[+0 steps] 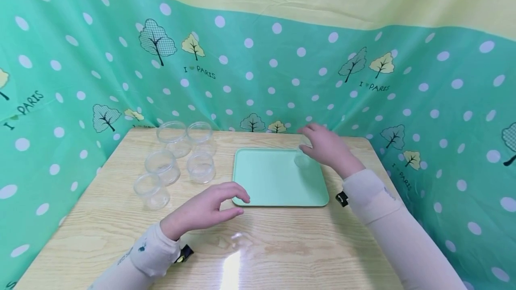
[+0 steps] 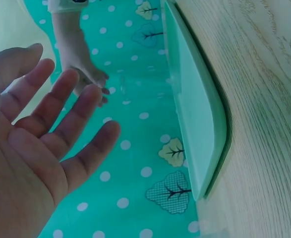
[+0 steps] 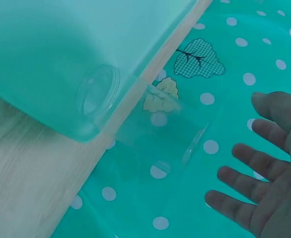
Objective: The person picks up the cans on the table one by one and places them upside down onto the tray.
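Observation:
A tall clear plastic jar [image 3: 150, 124] stands on the far right corner of the light green tray [image 1: 274, 178]. My right hand [image 1: 328, 147] is beside and above that jar, partly covering it in the head view. In the right wrist view its fingers [image 3: 244, 183] are spread and apart from the jar, holding nothing. My left hand [image 1: 209, 205] hovers at the tray's near left corner with relaxed, parted fingers. Nothing lies in its palm in the left wrist view.
Several clear jars of differing sizes stand left of the tray, among them a short jar [image 1: 200, 168] nearest it and a front jar [image 1: 152, 191]. A green dotted curtain [image 1: 250, 57] hangs behind and around the wooden table [image 1: 290, 245].

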{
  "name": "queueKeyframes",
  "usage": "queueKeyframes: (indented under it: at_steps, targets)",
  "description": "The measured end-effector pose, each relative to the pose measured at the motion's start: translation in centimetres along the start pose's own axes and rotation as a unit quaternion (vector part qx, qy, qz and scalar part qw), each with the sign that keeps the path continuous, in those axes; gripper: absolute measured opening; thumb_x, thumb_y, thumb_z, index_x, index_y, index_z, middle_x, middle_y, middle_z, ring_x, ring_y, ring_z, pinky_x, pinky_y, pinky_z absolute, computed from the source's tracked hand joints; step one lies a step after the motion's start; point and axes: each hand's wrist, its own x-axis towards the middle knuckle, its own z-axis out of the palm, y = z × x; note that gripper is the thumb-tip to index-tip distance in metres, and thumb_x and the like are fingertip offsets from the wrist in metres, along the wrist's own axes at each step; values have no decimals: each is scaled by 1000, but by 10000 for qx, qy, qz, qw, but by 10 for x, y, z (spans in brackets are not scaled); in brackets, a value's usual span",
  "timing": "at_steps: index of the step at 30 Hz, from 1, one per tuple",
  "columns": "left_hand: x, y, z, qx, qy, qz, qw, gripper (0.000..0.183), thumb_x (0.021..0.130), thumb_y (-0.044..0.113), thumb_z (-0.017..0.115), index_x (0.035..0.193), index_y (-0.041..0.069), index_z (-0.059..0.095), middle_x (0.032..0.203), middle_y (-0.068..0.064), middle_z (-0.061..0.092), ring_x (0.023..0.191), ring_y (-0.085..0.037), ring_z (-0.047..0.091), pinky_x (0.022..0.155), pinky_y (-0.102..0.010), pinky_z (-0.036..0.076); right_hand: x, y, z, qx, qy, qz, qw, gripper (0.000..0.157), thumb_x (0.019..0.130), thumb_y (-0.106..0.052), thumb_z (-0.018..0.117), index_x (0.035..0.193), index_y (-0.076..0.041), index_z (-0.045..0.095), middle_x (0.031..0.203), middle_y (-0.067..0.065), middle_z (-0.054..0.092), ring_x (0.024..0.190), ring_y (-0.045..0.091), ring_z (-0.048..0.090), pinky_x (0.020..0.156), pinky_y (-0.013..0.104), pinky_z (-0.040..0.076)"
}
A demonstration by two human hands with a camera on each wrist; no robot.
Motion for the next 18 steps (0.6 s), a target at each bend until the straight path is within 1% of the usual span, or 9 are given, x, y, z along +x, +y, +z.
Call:
queueKeyframes:
  at_steps: [3,7,10,13,18]
  targets:
    - [0,-1,-1,-3,111,30,9999,21,99,22,70,119,28,65,117,12,67,115,-6,61,100,-30,53,-5,-1,3,-83,192,-89,9997,49,99,-35,67,142,-12,57,142,12,57,127,34,57,100,53,54]
    - [0,-2,-1,-55,249,285,9993,22,98,20,71,118,28,66,117,15,65,115,-6,61,99,-29,53,-12,-5,6,-237,475,-223,9983,47,98,-33,69,140,-13,60,139,10,59,126,32,58,98,53,55]
    - [0,-2,-2,-124,317,472,9983,22,98,19,71,118,28,66,118,13,66,115,-7,62,99,-29,53,-17,-10,8,-366,659,-370,9965,47,97,-32,72,139,-14,61,137,9,61,126,31,58,98,53,55]
    - [0,-2,-2,-143,346,504,9980,22,99,19,71,119,27,66,117,11,67,115,-7,62,99,-29,53,-22,-14,10,-480,827,-562,9938,47,95,-30,74,138,-14,62,134,9,62,125,31,58,99,52,54]
    - [1,-1,-2,-39,440,447,9980,19,100,19,69,118,25,67,116,11,67,114,-8,62,98,-29,53,-31,-22,12,-444,1154,-950,9878,47,93,-25,76,136,-11,63,132,12,63,122,33,59,101,50,53]
